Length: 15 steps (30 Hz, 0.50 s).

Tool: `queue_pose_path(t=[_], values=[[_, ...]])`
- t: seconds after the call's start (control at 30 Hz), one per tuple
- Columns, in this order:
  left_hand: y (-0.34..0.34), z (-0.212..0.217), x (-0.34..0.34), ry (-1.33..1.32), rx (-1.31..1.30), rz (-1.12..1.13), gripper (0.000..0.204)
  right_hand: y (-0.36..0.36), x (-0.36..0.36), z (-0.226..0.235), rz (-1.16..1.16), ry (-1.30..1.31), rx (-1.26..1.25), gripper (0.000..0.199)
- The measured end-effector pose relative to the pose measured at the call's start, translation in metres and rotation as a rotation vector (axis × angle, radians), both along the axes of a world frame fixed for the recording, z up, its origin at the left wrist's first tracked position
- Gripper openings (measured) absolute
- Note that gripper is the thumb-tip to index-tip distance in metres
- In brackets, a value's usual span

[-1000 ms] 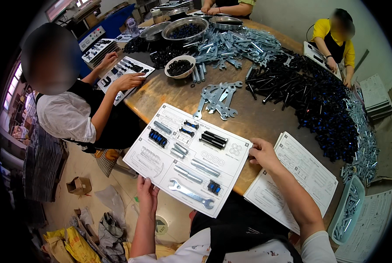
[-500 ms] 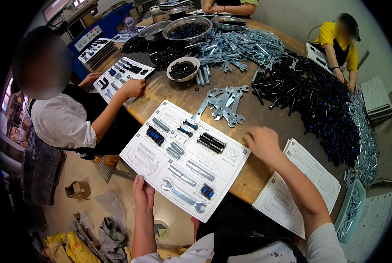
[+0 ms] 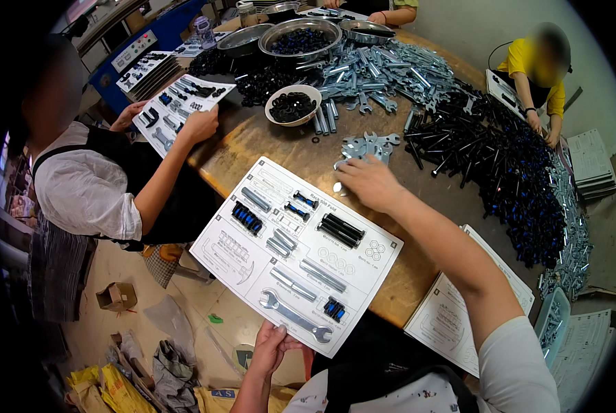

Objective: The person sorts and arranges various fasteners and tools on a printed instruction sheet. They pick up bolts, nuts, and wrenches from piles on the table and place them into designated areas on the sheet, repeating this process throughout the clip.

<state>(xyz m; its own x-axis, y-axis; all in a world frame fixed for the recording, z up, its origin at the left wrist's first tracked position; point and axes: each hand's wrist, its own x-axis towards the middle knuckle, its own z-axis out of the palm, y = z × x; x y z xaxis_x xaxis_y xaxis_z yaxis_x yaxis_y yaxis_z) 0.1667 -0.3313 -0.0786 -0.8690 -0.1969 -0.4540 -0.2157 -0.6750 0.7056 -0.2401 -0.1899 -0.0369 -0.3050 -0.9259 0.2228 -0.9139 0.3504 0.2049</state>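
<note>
My left hand (image 3: 272, 347) pinches the lower edge of a white printed card (image 3: 253, 292), thumb on top, and the card tilts over the table edge. Fixed on its face are an open-end wrench (image 3: 295, 318), silver tubes (image 3: 323, 275), long black bolts (image 3: 341, 230) and short black bolts with blue bands (image 3: 246, 218). Beyond the card, my right hand (image 3: 370, 182) is closed over a small heap of open-end wrenches (image 3: 373, 146). Its fingers curl down on them, and the palm hides part of the heap. One shiny wrench end shows below the fingers.
A bowl of black rings (image 3: 293, 110) stands beyond the wrenches. Heaps of silver tubes (image 3: 390, 69) and black bolts (image 3: 459, 138) cover the far and right table. Printed cards (image 3: 439, 323) lie at my right, near a teal bin (image 3: 556, 323). A co-worker at left holds a similar card (image 3: 177, 110).
My right hand has moved left and away from me, from beside the card onto the wrenches, which are bunched closer. My left hand has shifted right along the card's lower edge.
</note>
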Motion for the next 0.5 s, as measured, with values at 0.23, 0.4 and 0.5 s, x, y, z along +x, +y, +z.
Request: queue_pose_path(t=[0.23,0.4,0.5], values=[[0.01,-0.003,-0.008,0.054,-0.072,0.143,0.045,0.093,-0.001,0.016,-0.275,-0.05,-0.046,0.047],[-0.013,-0.015,-0.027,0.114,-0.124,0.14,0.045,0.174,0.043,0.031,-0.364,-0.193,-0.252,0.051],[-0.031,-0.007,-0.062,0.136,-0.169,0.153,0.046,0.211,0.067,0.043,-0.456,-0.224,-0.351,0.044]])
